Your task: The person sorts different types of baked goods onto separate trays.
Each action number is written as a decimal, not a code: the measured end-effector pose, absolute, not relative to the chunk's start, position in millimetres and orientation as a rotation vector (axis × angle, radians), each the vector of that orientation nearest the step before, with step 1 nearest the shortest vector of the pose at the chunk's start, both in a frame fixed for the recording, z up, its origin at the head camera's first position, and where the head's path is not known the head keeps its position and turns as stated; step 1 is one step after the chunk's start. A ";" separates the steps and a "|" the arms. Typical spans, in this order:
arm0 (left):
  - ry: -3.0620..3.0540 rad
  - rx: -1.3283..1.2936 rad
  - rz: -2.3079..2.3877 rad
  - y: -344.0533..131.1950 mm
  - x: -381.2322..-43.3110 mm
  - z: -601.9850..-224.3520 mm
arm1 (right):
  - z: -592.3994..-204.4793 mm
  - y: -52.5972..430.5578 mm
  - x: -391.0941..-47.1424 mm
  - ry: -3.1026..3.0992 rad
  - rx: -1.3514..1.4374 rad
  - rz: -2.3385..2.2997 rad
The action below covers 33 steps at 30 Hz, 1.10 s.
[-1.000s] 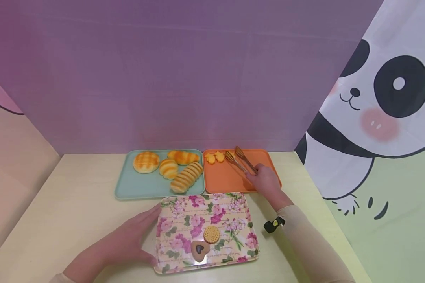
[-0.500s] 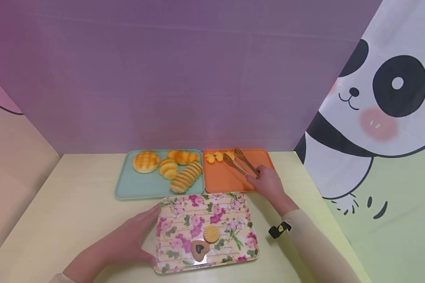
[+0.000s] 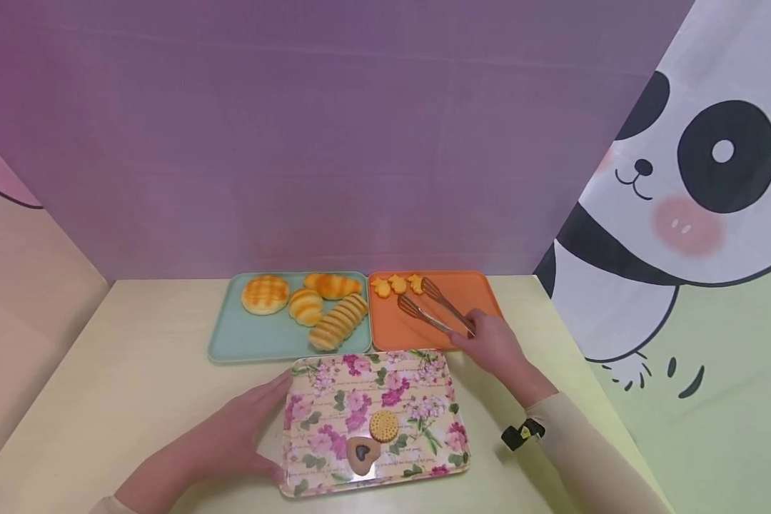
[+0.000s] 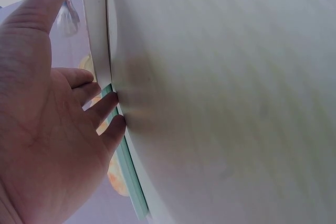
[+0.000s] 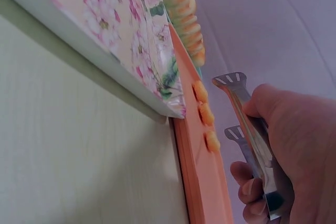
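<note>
My right hand (image 3: 491, 346) grips metal tongs (image 5: 257, 145) over the orange tray (image 3: 417, 332). The two slotted ends of the tongs stand apart, with nothing between them. Three small orange biscuits (image 3: 397, 284) lie in a row at that tray's back left, just beyond the tips. My left hand (image 3: 234, 435) is at the left side of the floral tray (image 3: 321, 400); its thumb touches the near corner and its fingertips the far corner. On the floral tray lie a round biscuit (image 3: 384, 426) and a heart-shaped biscuit with a dark centre (image 3: 363, 455).
A pale green tray (image 3: 250, 346) at the back left holds several bread pieces, among them a round bun (image 3: 265, 295) and a ridged loaf (image 3: 338, 323). It stands side by side with the orange tray. A purple backdrop (image 3: 308, 157) rises behind the table (image 3: 141, 350).
My right hand has drawn the tongs back toward me and slightly right, away from the biscuits. The third biscuit now shows fully. My left hand and the floral tray have stayed put.
</note>
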<state>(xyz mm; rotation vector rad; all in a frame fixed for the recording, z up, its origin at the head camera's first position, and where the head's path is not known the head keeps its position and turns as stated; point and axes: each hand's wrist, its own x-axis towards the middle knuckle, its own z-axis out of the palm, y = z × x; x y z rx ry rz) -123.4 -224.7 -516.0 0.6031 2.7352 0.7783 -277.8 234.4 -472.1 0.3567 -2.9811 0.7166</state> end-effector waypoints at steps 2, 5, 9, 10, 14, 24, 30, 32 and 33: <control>2.733 0.601 0.777 -224.4 -123.3 -515.4 | -470.5 235.4 -273.4 -2.984 0.374 0.710; 2.730 0.591 0.778 -224.2 -123.1 -514.3 | -470.2 237.8 -268.7 -2.980 0.431 0.708; 2.729 0.591 0.783 -224.2 -122.8 -513.3 | -469.8 241.4 -262.7 -2.975 0.536 0.711; 2.730 0.593 0.781 -224.2 -122.9 -513.3 | -469.8 242.1 -261.3 -2.972 0.564 0.708; 2.735 0.602 0.779 -224.0 -122.9 -513.5 | -468.8 244.1 -255.6 -2.957 0.673 0.703; 2.732 0.588 0.780 -223.8 -123.2 -513.5 | -463.4 247.8 -242.3 -2.965 0.932 0.586; 2.738 0.603 0.783 -223.7 -123.0 -513.0 | -461.1 252.8 -239.2 -2.948 1.056 0.584; 2.739 0.607 0.783 -223.7 -123.0 -513.0 | -459.3 254.3 -238.2 -2.954 1.091 0.612; 2.739 0.608 0.784 -223.8 -122.9 -513.1 | -458.4 255.0 -237.6 -2.959 1.106 0.627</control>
